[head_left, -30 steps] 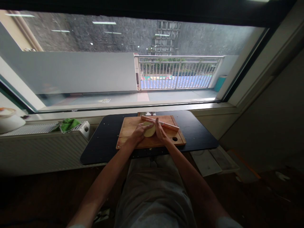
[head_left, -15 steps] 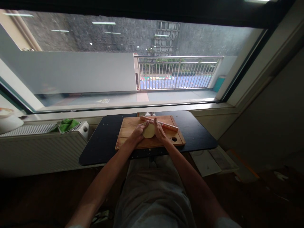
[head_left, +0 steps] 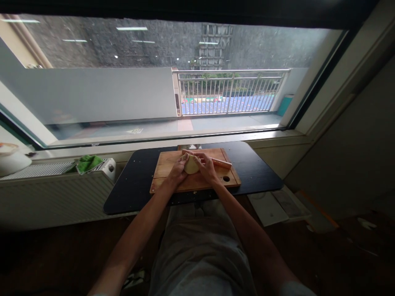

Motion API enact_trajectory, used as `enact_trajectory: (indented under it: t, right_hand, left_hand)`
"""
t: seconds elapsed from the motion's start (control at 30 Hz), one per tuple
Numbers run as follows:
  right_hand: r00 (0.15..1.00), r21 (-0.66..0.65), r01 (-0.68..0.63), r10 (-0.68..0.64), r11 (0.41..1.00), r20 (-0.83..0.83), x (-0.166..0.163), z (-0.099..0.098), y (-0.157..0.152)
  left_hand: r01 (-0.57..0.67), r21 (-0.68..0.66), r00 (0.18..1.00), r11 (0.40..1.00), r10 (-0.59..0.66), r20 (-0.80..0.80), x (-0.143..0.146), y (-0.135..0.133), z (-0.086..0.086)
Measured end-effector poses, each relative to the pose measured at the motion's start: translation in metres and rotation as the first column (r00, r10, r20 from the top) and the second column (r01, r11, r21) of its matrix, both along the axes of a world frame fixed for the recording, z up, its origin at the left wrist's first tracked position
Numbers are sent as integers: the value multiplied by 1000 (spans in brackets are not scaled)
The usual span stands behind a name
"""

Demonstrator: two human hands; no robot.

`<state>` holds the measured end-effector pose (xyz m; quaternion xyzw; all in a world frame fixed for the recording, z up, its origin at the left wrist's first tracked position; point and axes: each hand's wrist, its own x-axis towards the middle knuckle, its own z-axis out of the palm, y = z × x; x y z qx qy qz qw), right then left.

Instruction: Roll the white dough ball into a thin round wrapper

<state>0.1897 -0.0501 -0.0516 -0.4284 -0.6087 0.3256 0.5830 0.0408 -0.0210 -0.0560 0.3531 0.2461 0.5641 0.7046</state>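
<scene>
On rectangular wooden cutting board, cupping pale round dough lump between curled left hand and right hand, wooden rolling pin crosswise just behind.

A single head-worn camera looks forward and down at the wooden cutting board. The board shows small, mid-frame; a window fills the view beyond it

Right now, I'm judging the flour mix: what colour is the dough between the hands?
Pale creamy yellow, with no pattern; the head view shows the dough best.
</scene>
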Motion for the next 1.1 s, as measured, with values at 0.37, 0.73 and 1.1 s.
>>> enact_trajectory:
  t: [0.37,0.73,1.1]
  right_hand:
    - [992,58,114,-116,992,40,3,-2,4]
    - [996,35,85,-86,996,39,5,-2,4]
    - [989,44,144,-145,989,18,7,-6,7]
  left_hand:
    - [-84,78,984,993,95,-148,1,-12,7]
    - [-147,71,980,987,155,-121,1,-7,3]
    - [-152,36,977,988,156,-143,-3,-1,1]
